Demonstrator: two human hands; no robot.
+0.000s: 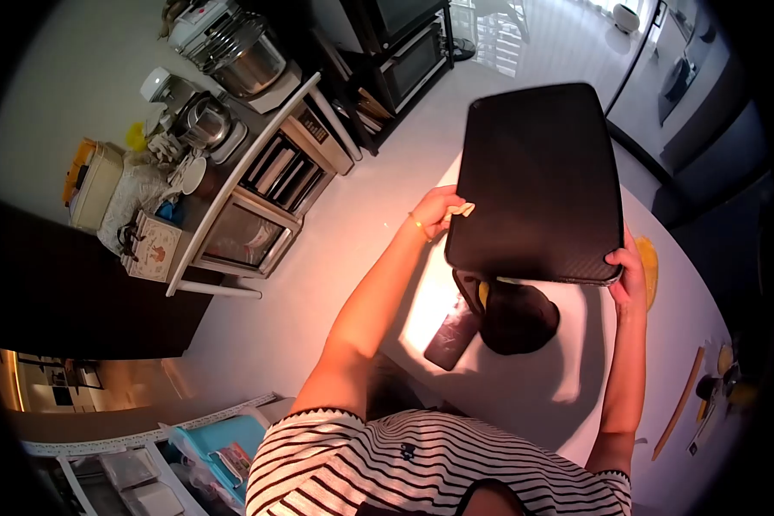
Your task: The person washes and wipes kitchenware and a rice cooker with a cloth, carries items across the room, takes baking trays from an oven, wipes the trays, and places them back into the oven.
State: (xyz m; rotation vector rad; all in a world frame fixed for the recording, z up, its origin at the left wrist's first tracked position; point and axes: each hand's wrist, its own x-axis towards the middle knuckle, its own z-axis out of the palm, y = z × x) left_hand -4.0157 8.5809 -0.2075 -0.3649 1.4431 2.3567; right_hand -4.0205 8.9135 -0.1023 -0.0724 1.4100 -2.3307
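Observation:
A black rectangular baking tray (pixel 537 172) is held up over a white round table (pixel 576 421), tilted toward the camera. My right hand (pixel 630 273) is closed round its lower right corner, thumb on the face. At the left edge, my left hand (pixel 437 211) is closed on a small crumpled yellowish cloth (pixel 463 210) that touches the tray's rim. Whether those fingers also grip the tray is hidden. Below the tray sit a dark rounded object (pixel 518 320), partly covered, and a dark phone-like slab (pixel 451 338).
A yellow item (pixel 648 271) lies beyond my right hand. Near the table's right edge are a wooden stick (pixel 679 404) and small utensils. Stand mixers (pixel 245 64) crowd a side cabinet at left. A blue bin (pixel 211 439) stands at lower left.

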